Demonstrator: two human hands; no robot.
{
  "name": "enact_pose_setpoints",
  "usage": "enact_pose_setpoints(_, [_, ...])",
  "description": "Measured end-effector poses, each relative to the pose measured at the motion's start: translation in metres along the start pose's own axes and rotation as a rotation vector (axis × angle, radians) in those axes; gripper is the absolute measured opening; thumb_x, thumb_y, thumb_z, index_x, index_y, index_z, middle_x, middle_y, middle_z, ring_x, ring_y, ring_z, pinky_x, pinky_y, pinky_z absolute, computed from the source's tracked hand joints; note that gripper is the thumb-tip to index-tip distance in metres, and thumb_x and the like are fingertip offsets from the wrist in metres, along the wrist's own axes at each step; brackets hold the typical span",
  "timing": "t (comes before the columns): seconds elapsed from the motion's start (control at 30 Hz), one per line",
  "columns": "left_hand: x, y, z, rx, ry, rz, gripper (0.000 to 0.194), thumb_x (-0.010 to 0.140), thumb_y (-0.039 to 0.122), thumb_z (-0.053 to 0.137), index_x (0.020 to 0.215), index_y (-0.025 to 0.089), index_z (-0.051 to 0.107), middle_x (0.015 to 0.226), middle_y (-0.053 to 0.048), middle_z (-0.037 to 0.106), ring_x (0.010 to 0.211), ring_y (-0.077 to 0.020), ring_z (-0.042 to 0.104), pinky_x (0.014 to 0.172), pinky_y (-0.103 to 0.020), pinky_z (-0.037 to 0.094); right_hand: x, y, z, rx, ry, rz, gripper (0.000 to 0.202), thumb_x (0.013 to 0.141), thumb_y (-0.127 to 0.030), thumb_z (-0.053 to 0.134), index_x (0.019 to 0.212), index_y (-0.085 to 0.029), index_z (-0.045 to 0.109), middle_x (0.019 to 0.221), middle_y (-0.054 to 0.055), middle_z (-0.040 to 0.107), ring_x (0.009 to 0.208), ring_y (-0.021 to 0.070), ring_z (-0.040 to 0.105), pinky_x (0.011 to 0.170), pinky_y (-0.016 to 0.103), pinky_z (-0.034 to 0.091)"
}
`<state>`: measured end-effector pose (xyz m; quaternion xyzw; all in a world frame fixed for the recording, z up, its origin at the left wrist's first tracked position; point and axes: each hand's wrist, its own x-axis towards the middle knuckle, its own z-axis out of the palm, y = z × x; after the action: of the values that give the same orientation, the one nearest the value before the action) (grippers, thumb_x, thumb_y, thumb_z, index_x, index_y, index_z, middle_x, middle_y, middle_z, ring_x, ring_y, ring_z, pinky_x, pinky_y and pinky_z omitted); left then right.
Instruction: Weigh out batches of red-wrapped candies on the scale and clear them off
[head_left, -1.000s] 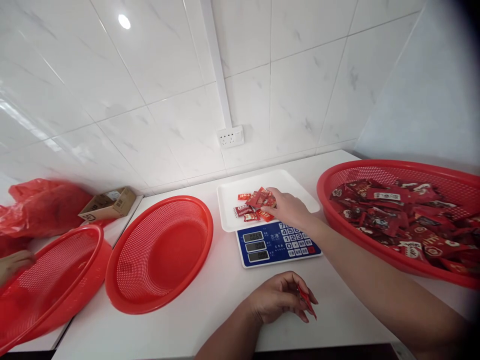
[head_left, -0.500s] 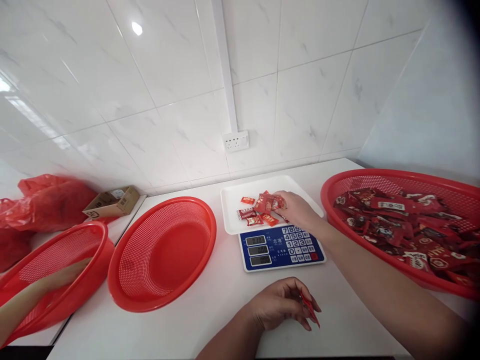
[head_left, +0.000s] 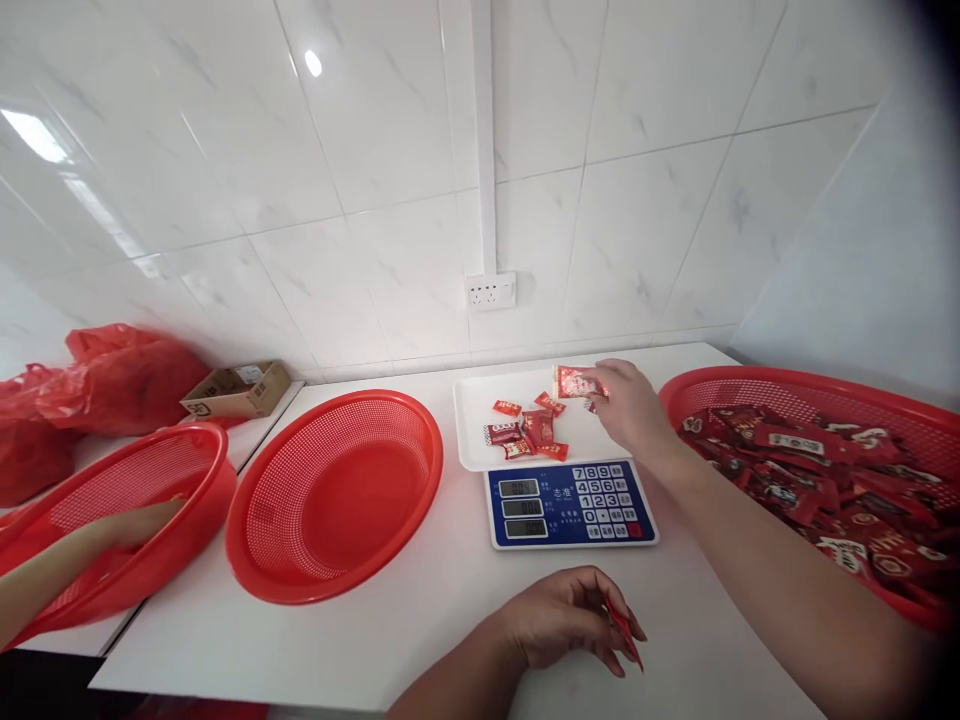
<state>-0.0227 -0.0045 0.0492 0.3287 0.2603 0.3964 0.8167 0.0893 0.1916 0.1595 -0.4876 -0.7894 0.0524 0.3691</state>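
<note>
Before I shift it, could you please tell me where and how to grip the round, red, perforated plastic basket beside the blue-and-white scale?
I'd take the round basket by its wide, outward-flared rim, at the right and near sides, from above; its left side sits close to the tilted red basket.

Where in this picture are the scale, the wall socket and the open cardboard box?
Scale (head_left: 562, 513), head view: on its blue front panel.
Wall socket (head_left: 491, 291), head view: on its white faceplate.
Open cardboard box (head_left: 223, 406), head view: on its near side wall.
</note>
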Motion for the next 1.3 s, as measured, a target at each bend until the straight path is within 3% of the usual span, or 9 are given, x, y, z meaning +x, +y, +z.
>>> enact_pose_setpoints(0.13, [0.0, 0.0, 0.001, 0.02, -0.003, -0.005, 0.038, 0.046, 0.017, 0.079, 0.076, 0.014, 0.056, 0.075, -0.004, 0.065, 0.057, -0.0119, 0.061, 0.051, -0.024, 0.048, 0.004, -0.032, -0.006, 0.155, -0.001, -0.001, 0.028, 0.073, -0.011, 0.054, 0.098, -0.02, 0.064, 0.114, 0.009, 0.054, 0.108, 0.0238, 0.052, 0.094, 0.037, 0.042])
enact_pose_setpoints(0.3, [0.002, -0.003, -0.004, 0.019, -0.003, 0.007, 0.04, 0.045, 0.018, 0.08, 0.077, 0.012, 0.056, 0.076, -0.006, 0.065, 0.058, -0.0139, 0.061, 0.051, -0.026, 0.048, 0.006, -0.12, 0.008, 0.475, -0.264, -0.082, 0.029, 0.072, -0.015, 0.061, 0.099, -0.024, 0.063, 0.114, 0.004, 0.058, 0.105, 0.0201, 0.055, 0.094, 0.037, 0.042])
enact_pose_setpoints(0.43, [0.001, -0.003, -0.008, 0.057, 0.016, 0.018, 0.042, 0.046, 0.02, 0.081, 0.078, 0.012, 0.055, 0.078, -0.006, 0.064, 0.06, -0.0141, 0.061, 0.053, -0.026, 0.047, 0.015, -0.163, 0.015, 0.655, -0.479, -0.291, 0.06, 0.076, -0.037, 0.062, 0.132, -0.027, 0.041, 0.145, 0.006, 0.031, 0.124, 0.0216, 0.042, 0.095, 0.034, 0.041])
enact_pose_setpoints(0.53, [0.0, 0.0, -0.008, 0.063, 0.043, 0.032, 0.043, 0.045, 0.022, 0.082, 0.077, 0.013, 0.055, 0.078, -0.005, 0.064, 0.061, -0.0145, 0.061, 0.055, -0.027, 0.047, 0.02, -0.152, 0.012, 0.409, -0.646, -0.388, 0.058, 0.084, -0.04, 0.049, 0.138, -0.03, 0.029, 0.146, 0.002, 0.032, 0.13, 0.0192, 0.035, 0.099, 0.033, 0.038])
enact_pose_setpoints(0.7, [0.0, 0.001, -0.006, 0.056, 0.023, 0.016, 0.045, 0.044, 0.024, 0.083, 0.077, 0.013, 0.055, 0.077, -0.005, 0.064, 0.061, -0.0153, 0.061, 0.058, -0.03, 0.046, 0.016, -0.104, 0.01, 0.02, -0.867, -0.358, 0.051, 0.066, -0.021, 0.066, 0.116, -0.027, 0.057, 0.118, 0.007, 0.061, 0.108, 0.0284, 0.056, 0.083, 0.038, 0.046])
enact_pose_setpoints(0.8, [0.001, 0.0, -0.006, 0.057, -0.003, 0.0, 0.046, 0.043, 0.025, 0.083, 0.077, 0.013, 0.056, 0.077, -0.005, 0.064, 0.061, -0.0152, 0.061, 0.059, -0.031, 0.045, 0.009, -0.092, 0.017, -0.07, -0.891, -0.391, 0.04, 0.063, -0.016, 0.065, 0.101, -0.029, 0.064, 0.105, 0.004, 0.065, 0.101, 0.0277, 0.058, 0.076, 0.036, 0.046])
enact_pose_setpoints(1.07, [0.001, 0.001, -0.008, 0.055, 0.049, 0.035, 0.045, 0.042, 0.024, 0.082, 0.077, 0.013, 0.056, 0.076, -0.005, 0.064, 0.061, -0.0158, 0.06, 0.059, -0.032, 0.045, 0.008, -0.102, 0.033, -0.222, -0.847, -0.394, 0.013, 0.069, -0.013, 0.053, 0.079, -0.02, 0.06, 0.085, 0.008, 0.062, 0.076, 0.0239, 0.061, 0.057, 0.028, 0.039])
enact_pose_setpoints(1.2, [0.0, 0.003, -0.008, 0.058, 0.069, 0.033, 0.045, 0.041, 0.024, 0.083, 0.076, 0.014, 0.056, 0.076, -0.005, 0.064, 0.061, -0.0156, 0.06, 0.06, -0.032, 0.044, 0.016, -0.112, 0.035, -0.205, -0.818, -0.376, 0.018, 0.072, -0.011, 0.049, 0.083, -0.021, 0.057, 0.092, 0.007, 0.063, 0.08, 0.0219, 0.06, 0.057, 0.027, 0.038])
enact_pose_setpoints(1.3, [-0.001, 0.004, -0.007, 0.058, 0.078, 0.034, 0.046, 0.04, 0.026, 0.083, 0.075, 0.013, 0.056, 0.075, -0.005, 0.064, 0.061, -0.0156, 0.06, 0.06, -0.031, 0.044, 0.019, -0.116, 0.034, -0.201, -0.873, -0.373, 0.018, 0.068, -0.009, 0.052, 0.079, -0.022, 0.057, 0.088, 0.004, 0.064, 0.075, 0.02, 0.06, 0.054, 0.025, 0.038])
